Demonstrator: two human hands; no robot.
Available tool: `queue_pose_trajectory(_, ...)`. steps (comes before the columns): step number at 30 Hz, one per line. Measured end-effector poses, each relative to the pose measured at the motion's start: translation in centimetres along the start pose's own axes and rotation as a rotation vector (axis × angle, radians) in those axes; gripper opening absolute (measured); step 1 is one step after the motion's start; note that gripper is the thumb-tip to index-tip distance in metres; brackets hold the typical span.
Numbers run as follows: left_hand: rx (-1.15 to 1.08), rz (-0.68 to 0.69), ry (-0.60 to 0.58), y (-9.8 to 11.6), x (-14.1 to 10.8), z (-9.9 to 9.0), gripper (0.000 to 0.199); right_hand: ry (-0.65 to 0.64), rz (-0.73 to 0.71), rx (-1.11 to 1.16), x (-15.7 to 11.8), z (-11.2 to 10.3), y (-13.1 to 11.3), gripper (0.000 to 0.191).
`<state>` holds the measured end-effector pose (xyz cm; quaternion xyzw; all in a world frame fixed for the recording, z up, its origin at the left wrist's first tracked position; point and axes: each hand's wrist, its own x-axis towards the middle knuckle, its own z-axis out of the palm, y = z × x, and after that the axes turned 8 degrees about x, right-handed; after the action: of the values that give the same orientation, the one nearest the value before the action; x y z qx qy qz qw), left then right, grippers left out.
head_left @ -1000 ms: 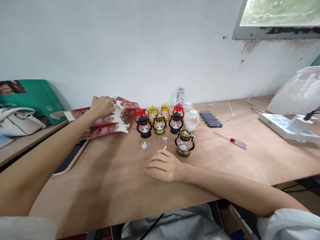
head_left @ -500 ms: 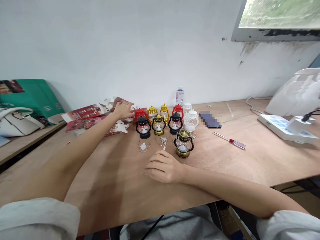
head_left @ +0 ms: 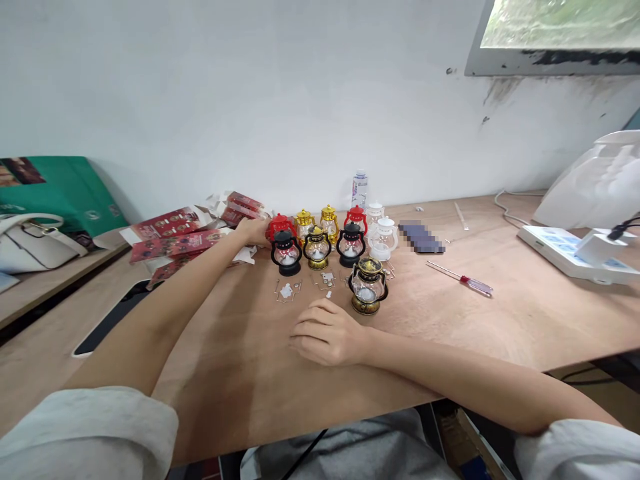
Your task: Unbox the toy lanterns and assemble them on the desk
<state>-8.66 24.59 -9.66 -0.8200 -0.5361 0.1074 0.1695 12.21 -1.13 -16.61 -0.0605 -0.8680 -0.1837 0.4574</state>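
My left hand reaches to the far side of the table, up against the rearmost red lantern on the left. Its fingers are mostly hidden behind that lantern, so I cannot tell whether they grip it. My right hand rests on the table near the front, fingers lying loosely side by side, with nothing visible in it. Just beyond it stands a bronze-and-black lantern. A black lantern, a gold lantern, a white lantern and several others are grouped behind. Bent wire pieces lie before them.
Red printed boxes pile up at the left, near a dark phone-like slab. On the right are a blurred phone, a screwdriver and a white power strip. A water bottle stands at the wall.
My left hand has come down from the red boxes to the red lantern's left side. Some boxes have shifted, and the dark slab now shows beside my left forearm. My right hand stays put.
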Motion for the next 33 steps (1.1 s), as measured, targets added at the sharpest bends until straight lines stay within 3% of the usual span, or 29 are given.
queue_pose_trajectory(9, 0.062, -0.075, 0.126, 0.3, -0.1, 1.3, 0.034, -0.003, 0.000, -0.013, 0.0, 0.0, 0.0, 0.013)
queue_pose_trajectory(13, 0.054, -0.108, 0.191, -0.3, 0.1, 0.8, 0.036, -0.005, 0.001, -0.008, 0.0, 0.0, 0.0, 0.012)
queue_pose_trajectory(18, 0.042, -0.164, 0.287, -1.7, 0.0, -1.3, 0.039, -0.029, 0.001, -0.012, -0.1, 0.0, 0.1, 0.010)
queue_pose_trajectory(26, 0.002, -0.266, 0.441, -7.0, -3.2, -5.4, 0.052, -0.060, -0.005, -0.012, -0.4, 0.2, 0.2, 0.010)
queue_pose_trajectory(29, -0.025, -0.305, 0.512, -8.5, -3.8, -5.8, 0.058, -0.039, -0.005, -0.003, -0.2, 0.1, 0.1, 0.011)
queue_pose_trajectory(33, -0.167, -0.359, 0.626, -8.8, -3.7, -5.4, 0.059, -0.008, 0.008, 0.010, 0.0, -0.2, 0.0, 0.009)
